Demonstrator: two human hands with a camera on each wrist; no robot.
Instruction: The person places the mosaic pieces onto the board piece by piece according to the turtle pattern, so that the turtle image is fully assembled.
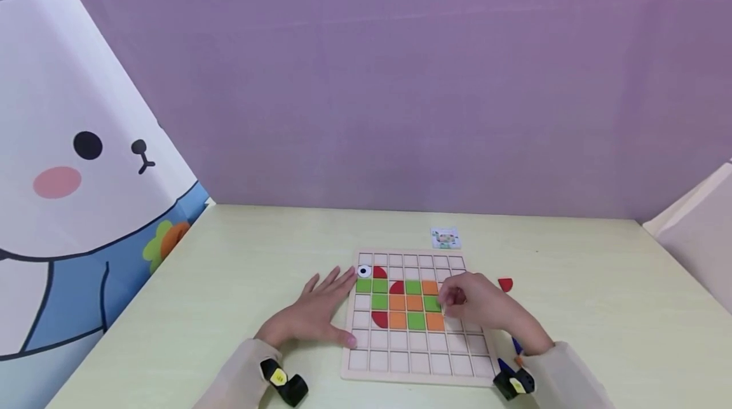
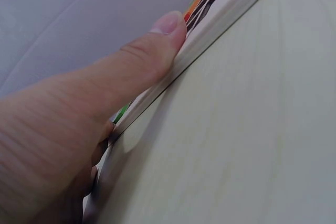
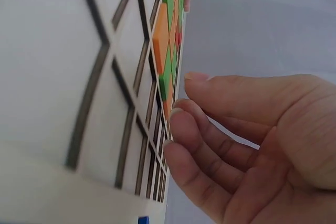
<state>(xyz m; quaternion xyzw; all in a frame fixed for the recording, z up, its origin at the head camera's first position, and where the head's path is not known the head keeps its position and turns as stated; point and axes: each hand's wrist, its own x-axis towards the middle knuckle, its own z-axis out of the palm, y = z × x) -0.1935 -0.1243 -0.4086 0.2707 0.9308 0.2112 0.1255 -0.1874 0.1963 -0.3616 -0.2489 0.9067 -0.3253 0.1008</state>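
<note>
A pale grid board (image 1: 420,363) lies on the table, with green, orange and red tiles in its middle cells and an eye tile (image 1: 364,271) near the far left corner. My left hand (image 1: 309,315) is spread at the board's left side; its thumb (image 2: 152,51) rests on the edge. Over the right end of the coloured tiles is my right hand (image 1: 477,300), its fingertips close to a green tile (image 1: 431,303). The right wrist view shows the fingers loosely bent and the thumb (image 3: 231,95) apart from them, with nothing visible between.
A small picture card (image 1: 445,238) lies beyond the board's far edge. To the right is a loose red piece (image 1: 505,284). Blue pieces (image 1: 517,345) and an orange piece (image 1: 518,361) are partly hidden by the right wrist. A purple wall (image 1: 400,91) stands behind the table.
</note>
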